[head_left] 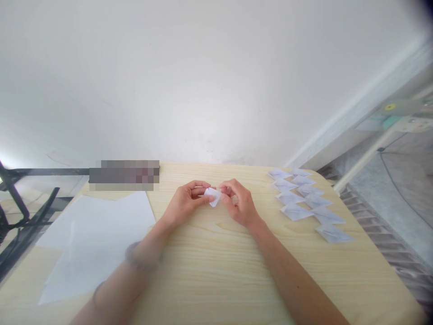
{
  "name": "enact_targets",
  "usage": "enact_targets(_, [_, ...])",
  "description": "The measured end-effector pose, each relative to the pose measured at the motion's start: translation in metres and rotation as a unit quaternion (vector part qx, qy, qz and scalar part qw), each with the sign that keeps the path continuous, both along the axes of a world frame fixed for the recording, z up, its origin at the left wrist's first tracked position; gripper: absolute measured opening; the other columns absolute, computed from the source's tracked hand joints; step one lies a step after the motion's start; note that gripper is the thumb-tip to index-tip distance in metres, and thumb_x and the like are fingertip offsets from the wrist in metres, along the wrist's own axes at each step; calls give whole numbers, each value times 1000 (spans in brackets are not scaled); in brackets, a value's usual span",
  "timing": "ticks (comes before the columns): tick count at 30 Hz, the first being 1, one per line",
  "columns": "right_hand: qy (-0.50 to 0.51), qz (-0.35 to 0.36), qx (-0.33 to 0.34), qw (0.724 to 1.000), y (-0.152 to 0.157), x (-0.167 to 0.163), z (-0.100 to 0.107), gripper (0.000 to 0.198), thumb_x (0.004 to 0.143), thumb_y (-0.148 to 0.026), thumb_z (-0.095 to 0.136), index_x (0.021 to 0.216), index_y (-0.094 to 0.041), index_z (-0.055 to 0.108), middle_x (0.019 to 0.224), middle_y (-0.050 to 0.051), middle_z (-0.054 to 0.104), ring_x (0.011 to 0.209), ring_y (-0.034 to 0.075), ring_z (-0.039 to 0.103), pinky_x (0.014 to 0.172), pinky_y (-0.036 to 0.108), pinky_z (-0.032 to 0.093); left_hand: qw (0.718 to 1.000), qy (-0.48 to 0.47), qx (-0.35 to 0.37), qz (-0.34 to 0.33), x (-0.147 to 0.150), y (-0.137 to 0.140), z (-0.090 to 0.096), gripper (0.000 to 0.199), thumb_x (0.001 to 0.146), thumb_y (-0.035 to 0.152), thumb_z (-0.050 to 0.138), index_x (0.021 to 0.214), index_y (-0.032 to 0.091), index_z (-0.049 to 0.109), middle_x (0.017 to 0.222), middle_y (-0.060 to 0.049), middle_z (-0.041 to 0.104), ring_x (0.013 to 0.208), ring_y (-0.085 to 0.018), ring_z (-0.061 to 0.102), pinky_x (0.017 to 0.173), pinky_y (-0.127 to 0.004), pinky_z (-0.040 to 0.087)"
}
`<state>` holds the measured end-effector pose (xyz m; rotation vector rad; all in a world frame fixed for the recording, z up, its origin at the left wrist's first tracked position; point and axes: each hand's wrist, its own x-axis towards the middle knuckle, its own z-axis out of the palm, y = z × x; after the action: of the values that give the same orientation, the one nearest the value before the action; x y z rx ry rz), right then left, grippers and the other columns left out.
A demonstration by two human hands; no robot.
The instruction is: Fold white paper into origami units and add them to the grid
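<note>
Between my two hands, above the middle of the wooden table (209,271), is a small piece of folded white paper (213,197). My left hand (186,201) pinches it from the left, with the thumb lying across its near face. From the other side, my right hand (238,201) has thumb and fingertips closed at the paper's right edge. Its fingers are curled, and part of the fold is hidden behind the fingertips. To the right stand several folded white paper pieces (296,212) with pointed ends, set out in two slanting columns.
Loose white paper sheets (98,239) lie at the table's left. A blurred-out dark object (123,175) sits at the back left edge. Behind the table rises a white wall (203,90). Black metal bars (13,198) stand left, and a pale pole (361,160) stands right.
</note>
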<state>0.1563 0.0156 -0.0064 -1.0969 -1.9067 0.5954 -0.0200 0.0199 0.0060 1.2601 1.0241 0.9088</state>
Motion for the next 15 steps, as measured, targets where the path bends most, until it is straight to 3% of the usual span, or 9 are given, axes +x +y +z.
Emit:
enact_targets(6, [16, 5, -13, 1000, 3, -2, 2, 14, 81, -31, 50, 83, -21, 59, 83, 4, 60, 69, 12, 56, 56, 23, 47, 999, 15, 39, 10, 1, 0, -1, 35, 66, 36, 67, 92, 13, 63, 94, -8, 67, 88, -22, 62, 82, -34, 47])
enact_targets(15, [42, -4, -21, 999, 4, -1, -1, 16, 80, -33, 52, 80, -21, 62, 80, 3, 62, 67, 12, 56, 56, 23, 46, 996, 50, 69, 38, 0, 0, -2, 26, 70, 36, 63, 89, 18, 69, 95, -3, 68, 92, -22, 61, 85, -31, 46])
